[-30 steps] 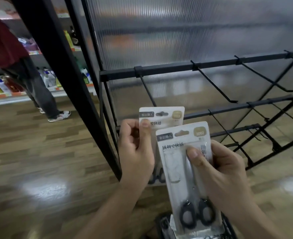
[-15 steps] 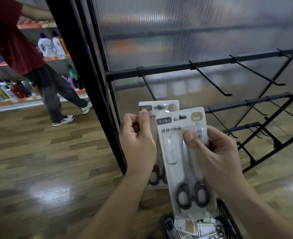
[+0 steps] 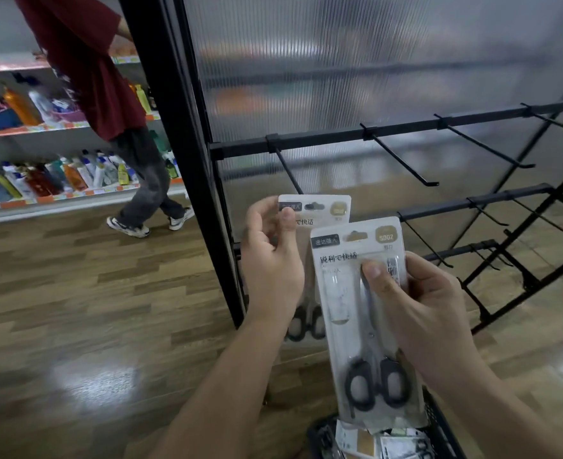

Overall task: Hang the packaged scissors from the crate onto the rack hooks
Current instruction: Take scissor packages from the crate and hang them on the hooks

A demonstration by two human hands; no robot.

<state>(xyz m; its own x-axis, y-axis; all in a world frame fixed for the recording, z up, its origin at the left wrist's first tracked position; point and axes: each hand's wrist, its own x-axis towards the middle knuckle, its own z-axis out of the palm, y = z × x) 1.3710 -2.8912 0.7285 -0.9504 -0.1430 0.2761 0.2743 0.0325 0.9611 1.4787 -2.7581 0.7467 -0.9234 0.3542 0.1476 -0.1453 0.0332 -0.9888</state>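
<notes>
Left hand (image 3: 270,260): thumb and curled fingers pinch the top-left corner of the rear pack (image 3: 319,213), holding it upright in front of the rack (image 3: 323,140).
Right hand (image 3: 429,313): clamped on the front pack (image 3: 356,309) — thumb pressed flat on the clear blister, fingers wrapped behind the right edge.
Rear pack: white card with black scissor handles at the bottom, largely hidden by the left wrist and the front pack. Its top edge sits at the lower end of the leftmost hook (image 3: 288,170).
Hang hole (image 3: 313,206): seen near the top centre of the rear pack; cannot tell whether the hook tip has entered it.
Front pack: slightly tilted, top leaning left, overlapping the lower right of the rear pack. Handles point down, and the low end is just above the crate (image 3: 439,422).
Crate: black mesh, at the bottom edge of view beside the right forearm — more packs (image 3: 399,445) lie loose inside.
Rack: black bars in tiers running off to the right, with thin hooks slanting down and outward from each bar.
Ribbed panel (image 3: 339,61): translucent sheet behind the rack.
Black post (image 3: 180,144): upright at the rack's left side.
Floor (image 3: 91,309): glossy wood-pattern planks.
Background: passer-by (image 3: 87,61) in a dark red top, mid-stride beside shelves (image 3: 41,173) of bottles, far left.
</notes>
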